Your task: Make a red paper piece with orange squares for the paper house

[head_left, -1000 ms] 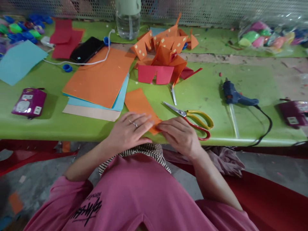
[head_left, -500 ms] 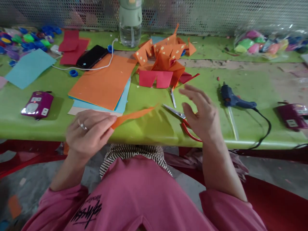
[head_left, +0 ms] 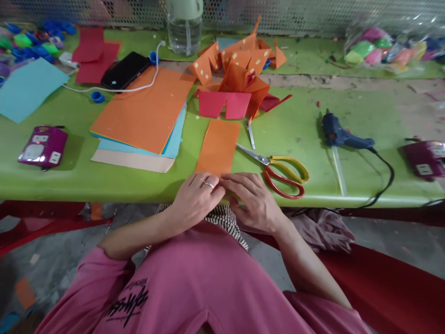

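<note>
An orange paper strip [head_left: 218, 147] lies flat on the green table [head_left: 299, 134], its long side running away from me. My left hand [head_left: 195, 199] and my right hand [head_left: 251, 200] meet at the strip's near end by the table's front edge, fingers bent and pinching that end. A ring shows on my left hand. Scissors [head_left: 278, 169] with yellow and red handles lie just right of the strip, close to my right hand.
A stack of orange, blue and cream sheets [head_left: 142, 116] lies left of the strip. Behind it stand cut orange and red paper shapes [head_left: 236, 79]. A blue glue gun [head_left: 342, 138], two purple power sockets [head_left: 42, 147], a phone [head_left: 125, 70] and a water bottle [head_left: 185, 28] are around.
Half a second ago my left hand held the strip in the air and my right hand was raised open. Now the strip lies flat and both hands are on its near end.
</note>
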### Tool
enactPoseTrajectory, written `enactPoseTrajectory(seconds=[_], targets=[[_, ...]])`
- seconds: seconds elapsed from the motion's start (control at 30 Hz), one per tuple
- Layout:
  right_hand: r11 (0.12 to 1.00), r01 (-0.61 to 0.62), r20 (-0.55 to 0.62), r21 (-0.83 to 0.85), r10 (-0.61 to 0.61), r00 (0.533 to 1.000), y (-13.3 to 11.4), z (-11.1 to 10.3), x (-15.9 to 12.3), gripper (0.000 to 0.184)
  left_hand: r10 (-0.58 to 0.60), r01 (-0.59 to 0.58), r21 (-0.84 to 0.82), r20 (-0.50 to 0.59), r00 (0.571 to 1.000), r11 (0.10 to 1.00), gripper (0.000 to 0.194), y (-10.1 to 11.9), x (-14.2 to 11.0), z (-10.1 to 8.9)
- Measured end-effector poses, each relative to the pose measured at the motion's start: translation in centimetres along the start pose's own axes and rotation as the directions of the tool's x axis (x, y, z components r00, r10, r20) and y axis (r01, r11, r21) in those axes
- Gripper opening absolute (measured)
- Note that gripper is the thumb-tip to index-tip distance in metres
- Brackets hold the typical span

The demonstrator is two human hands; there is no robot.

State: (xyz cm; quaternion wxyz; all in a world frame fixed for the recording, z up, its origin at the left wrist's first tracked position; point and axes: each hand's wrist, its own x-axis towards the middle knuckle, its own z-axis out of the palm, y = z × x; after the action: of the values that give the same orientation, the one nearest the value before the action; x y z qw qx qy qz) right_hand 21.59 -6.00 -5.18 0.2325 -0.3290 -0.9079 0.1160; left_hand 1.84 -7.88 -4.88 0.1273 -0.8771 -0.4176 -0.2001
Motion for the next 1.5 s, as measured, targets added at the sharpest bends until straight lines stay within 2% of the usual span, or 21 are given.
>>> enactPoseTrajectory(seconds=[0.07, 0.17, 0.27, 0.37, 0.5, 0.67, 0.77, 0.83, 0.97, 1.13, 1.23, 1.33, 1.5], targets=[[0.999, -0.043, 0.004, 0.008, 0.043, 0.999, 0.1, 0.1, -0.3, 0.059, 0.0, 0.0, -0.034, -0.002, 1.0, 0.999, 0.012, -0.1, 0.4, 0.6], [0.996, -0.085, -0.051, -0.032, 0.083, 0.995, 0.4, 0.4, -0.6, 0.053, 0.008, -0.003, -0.151, 0.032, 0.999, 0.989, 0.009, -1.0, 0.1, 1.1], [0.997, -0.072, -0.076, -0.013, 0.071, 0.995, 0.8, 0.7, -0.9, 0.034, -0.007, 0.03, -0.28, 0.081, 0.997, 0.96, 0.018, -2.7, -1.2, 1.1], [0.997, -0.082, -0.09, 0.001, 0.081, 0.993, 0.9, 1.0, -1.0, 0.017, 0.0, 0.031, -0.34, 0.091, 0.996, 0.94, 0.015, -4.1, -2.4, 0.9], [0.989, -0.148, -0.089, -0.026, 0.145, 0.985, 0.6, 1.1, -0.5, 0.017, -0.023, 0.038, -0.302, 0.055, 0.998, 0.953, 0.013, -4.5, -2.6, 0.7], [0.996, -0.077, -0.006, -0.05, 0.076, 0.997, 0.8, 1.2, -0.6, 0.033, 0.039, -0.037, -0.26, 0.002, 0.999, 0.965, 0.02, -4.4, -2.7, 0.3], [0.998, -0.035, -0.048, -0.058, 0.032, 0.998, 0.9, 1.3, -1.1, 0.026, 0.08, -0.08, -0.288, -0.012, 0.997, 0.954, 0.019, -4.4, -3.2, 0.0], [0.997, -0.02, -0.086, -0.068, 0.014, 0.996, 0.9, 1.3, -1.3, 0.022, 0.066, -0.076, -0.3, -0.042, 0.997, 0.951, 0.016, -4.2, -3.4, -0.1], [0.991, -0.114, -0.104, -0.076, 0.106, 0.989, 0.7, 1.6, -0.8, 0.017, -0.026, 0.007, -0.291, -0.061, 0.998, 0.957, 0.014, -3.5, -3.1, 0.3], [0.959, -0.284, -0.158, -0.013, 0.278, 0.947, 0.4, 1.8, 0.3, 0.008, -0.189, 0.185, -0.323, 0.018, 0.982, 0.928, 0.004, -2.9, -2.4, 0.8], [0.949, -0.315, -0.143, -0.005, 0.311, 0.94, 0.2, 1.6, 0.5, 0.005, -0.26, 0.269, -0.369, 0.076, 0.963, 0.89, 0.004, -2.8, -2.2, 0.7], [0.943, -0.332, -0.117, 0.004, 0.33, 0.937, 0.1, 1.3, 0.6, 0.003, -0.298, 0.307, -0.39, 0.085, 0.951, 0.868, 0.005, -2.6, -2.1, 0.6], [0.929, -0.37, -0.094, 0.006, 0.369, 0.925, -0.2, 1.1, 0.9, 0.004, -0.392, 0.41, -0.333, 0.122, 0.912, 0.849, 0.009, -2.2, -1.6, 0.6]])
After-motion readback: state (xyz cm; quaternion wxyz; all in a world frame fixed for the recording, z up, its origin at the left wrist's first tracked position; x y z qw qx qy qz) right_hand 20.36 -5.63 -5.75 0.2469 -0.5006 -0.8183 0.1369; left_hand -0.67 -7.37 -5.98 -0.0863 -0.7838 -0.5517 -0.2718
